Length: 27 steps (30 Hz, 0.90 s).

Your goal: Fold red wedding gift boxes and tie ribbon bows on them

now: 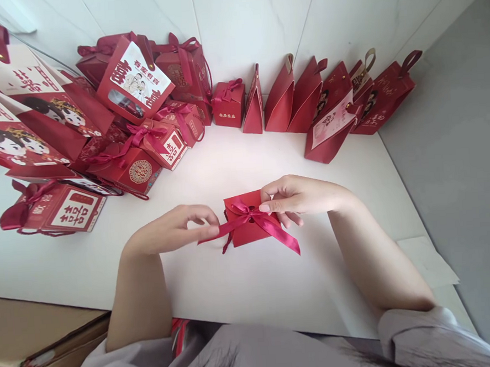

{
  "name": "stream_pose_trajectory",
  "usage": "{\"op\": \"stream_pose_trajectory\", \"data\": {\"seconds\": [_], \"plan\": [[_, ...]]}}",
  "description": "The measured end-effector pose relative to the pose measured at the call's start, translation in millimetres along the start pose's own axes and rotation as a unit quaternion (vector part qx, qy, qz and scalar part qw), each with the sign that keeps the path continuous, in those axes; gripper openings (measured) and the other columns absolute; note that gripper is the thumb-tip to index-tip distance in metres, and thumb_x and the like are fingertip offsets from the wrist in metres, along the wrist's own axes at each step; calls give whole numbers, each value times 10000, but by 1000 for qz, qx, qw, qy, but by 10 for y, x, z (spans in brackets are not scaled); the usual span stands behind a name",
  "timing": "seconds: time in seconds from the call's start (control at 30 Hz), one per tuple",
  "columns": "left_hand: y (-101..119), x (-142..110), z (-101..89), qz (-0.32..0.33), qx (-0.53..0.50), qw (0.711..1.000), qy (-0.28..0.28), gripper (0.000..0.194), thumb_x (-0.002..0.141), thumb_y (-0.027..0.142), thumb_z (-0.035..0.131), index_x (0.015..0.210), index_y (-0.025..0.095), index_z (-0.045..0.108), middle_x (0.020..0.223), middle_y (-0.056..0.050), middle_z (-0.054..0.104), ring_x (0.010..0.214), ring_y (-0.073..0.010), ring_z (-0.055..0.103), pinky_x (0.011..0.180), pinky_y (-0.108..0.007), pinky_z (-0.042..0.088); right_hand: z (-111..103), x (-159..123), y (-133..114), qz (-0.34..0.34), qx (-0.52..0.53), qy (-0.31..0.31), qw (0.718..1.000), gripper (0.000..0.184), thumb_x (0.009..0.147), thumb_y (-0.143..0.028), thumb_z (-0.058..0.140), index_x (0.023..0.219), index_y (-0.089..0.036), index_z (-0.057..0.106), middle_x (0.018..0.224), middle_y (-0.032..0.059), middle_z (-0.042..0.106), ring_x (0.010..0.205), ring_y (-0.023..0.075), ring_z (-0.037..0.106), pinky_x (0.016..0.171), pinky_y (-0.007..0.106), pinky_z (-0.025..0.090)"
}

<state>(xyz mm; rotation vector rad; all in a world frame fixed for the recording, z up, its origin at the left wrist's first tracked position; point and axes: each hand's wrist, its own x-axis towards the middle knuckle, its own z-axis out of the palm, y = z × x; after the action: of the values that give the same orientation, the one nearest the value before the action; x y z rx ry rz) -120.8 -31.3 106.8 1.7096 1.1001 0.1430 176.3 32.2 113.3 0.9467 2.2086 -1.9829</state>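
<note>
A small red gift box (pixel 242 239) stands on the white table in front of me, with a crimson ribbon (pixel 284 239) tied in a bow across its top. My left hand (pixel 181 226) pinches one ribbon tail between thumb and fingers, drawn out to the left of the box. At the box's right side, my right hand (pixel 293 197) has its thumb and index finger closed by the bow's right loop, the other fingers curled along the box edge. The other ribbon tail hangs loose toward the lower right. A dark red cord shows at the box's left edge.
Many red gift boxes, some with ribbon bows (pixel 154 136), crowd the left and back of the white table (pixel 243 289). A row of pointed red boxes (pixel 279 106) lines the tiled wall. White paper sheets (pixel 428 258) lie at right; a cardboard box (pixel 33 324) is lower left.
</note>
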Motion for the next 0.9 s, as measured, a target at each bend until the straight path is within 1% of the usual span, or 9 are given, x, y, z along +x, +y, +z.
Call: {"op": "stream_pose_trajectory", "data": {"seconds": [0.1,0.13,0.17,0.3,0.4,0.5,0.63,0.8,0.9], "plan": [[10,128,122,-14,-17,973,230,337,938,512,550,955,186,632,972,-27,664,859,-152,598,759,-246,457,-5,2,5,1,1,-8,1000,410,882,-588,618,803,-189,565,602,-11,663,431,94,535,462,231,426],[14,189,180,-2,-37,961,274,334,934,511,555,967,185,622,1001,-34,659,889,-160,601,777,-255,461,-7,2,6,1,2,-10,1000,413,884,-591,615,804,-189,567,603,-10,664,429,94,534,460,231,429],[17,250,240,16,-59,954,295,326,931,502,563,999,188,617,1050,-45,653,934,-171,604,803,-266,468,-9,0,6,1,4,-10,1000,415,888,-594,609,805,-189,569,605,-9,666,430,94,535,461,231,433],[38,395,409,99,-97,954,265,319,956,400,533,1221,233,594,1341,-76,563,1234,-227,534,991,-329,453,-12,-12,-8,2,1,-10,1000,428,895,-609,593,810,-190,576,622,-4,673,446,99,547,478,236,448],[58,417,433,132,-99,960,227,274,970,354,472,1145,216,631,1410,-88,514,1352,-262,442,1082,-385,394,-9,-16,-17,7,-3,-13,1000,445,882,-628,598,817,-188,579,640,3,684,460,105,555,494,245,449],[64,455,425,125,-123,963,207,270,964,380,447,1028,192,630,1404,-98,510,1355,-283,430,1091,-415,380,-5,-10,-7,10,5,-11,1000,478,900,-658,546,827,-186,570,648,15,694,460,109,557,492,250,422],[42,527,427,115,-198,955,191,341,965,471,425,880,169,558,1369,-105,535,1232,-264,519,1011,-389,427,-5,-1,31,10,23,0,1000,510,927,-678,475,788,-190,520,634,29,699,437,114,560,487,259,398],[25,514,410,118,-187,959,179,299,903,431,620,802,167,522,1417,-79,514,1196,-235,552,1009,-365,429,-6,-8,31,8,18,-5,1000,500,925,-670,488,805,-187,542,628,23,695,427,110,546,483,258,400],[24,498,389,140,-147,964,172,271,879,408,659,791,166,575,1429,-95,512,1297,-269,499,1095,-411,379,0,-15,2,10,5,-12,1000,466,905,-646,545,830,-187,563,642,13,690,450,107,548,495,254,420]]}}
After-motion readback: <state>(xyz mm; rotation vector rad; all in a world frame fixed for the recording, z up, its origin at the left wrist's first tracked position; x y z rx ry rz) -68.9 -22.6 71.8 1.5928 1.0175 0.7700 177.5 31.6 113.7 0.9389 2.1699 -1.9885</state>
